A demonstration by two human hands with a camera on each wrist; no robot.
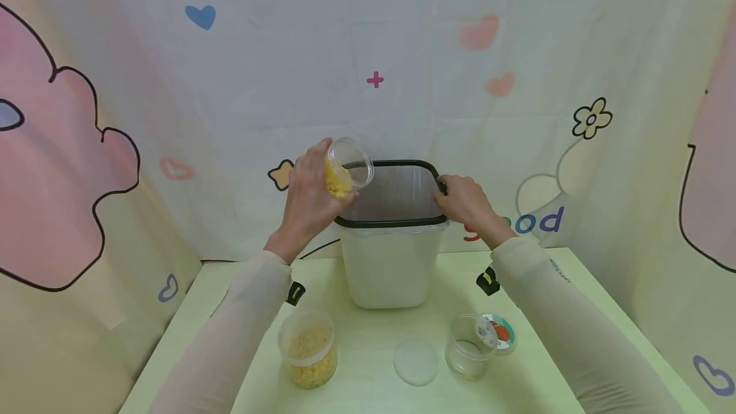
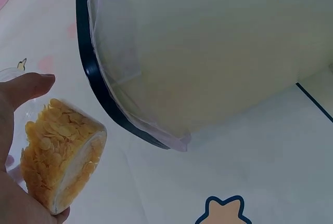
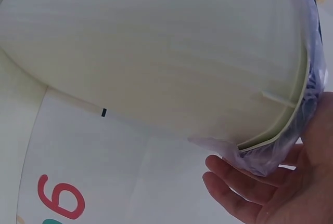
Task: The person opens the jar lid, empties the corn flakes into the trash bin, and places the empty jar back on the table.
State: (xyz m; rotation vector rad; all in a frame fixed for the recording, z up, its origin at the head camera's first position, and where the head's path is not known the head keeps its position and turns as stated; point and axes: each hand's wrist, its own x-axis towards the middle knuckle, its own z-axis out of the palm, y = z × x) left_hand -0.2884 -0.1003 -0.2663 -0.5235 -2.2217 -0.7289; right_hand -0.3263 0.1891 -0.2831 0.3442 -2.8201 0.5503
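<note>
Bin (image 1: 391,267): tall and white, on the table (image 1: 374,331), with a dark rim (image 1: 397,223) round its top.
Left hand (image 1: 312,193): wrapped round a clear cup (image 1: 352,163), fingers on one side and thumb on the other.
Cup: up at the bin's left top edge, tipped over, its mouth turned to the bin. The head view shows this mouth best.
Flakes (image 2: 57,141): yellow, inside the cup. The left wrist view shows each thin bit, and the cup's bottom too; from the head they look like one yellow lump.
Right hand (image 1: 464,200): holding the bin's right edge. The right wrist view shows fingers outside, under the rim; the head view shows fingertips at the top.
Plastic bag (image 3: 260,164): folded out over the bin's edge. Both wrist views show its loose, wrinkly ends, but the head view gives just a thin strip.
Tub (image 1: 310,363): in front of the bin, to its left, with more flakes.
Flat lid (image 1: 416,363): in front of the bin.
Jar (image 1: 468,360): clear, in front of the bin, to its right, by a green lid (image 1: 506,331). Only the head view shows these.
</note>
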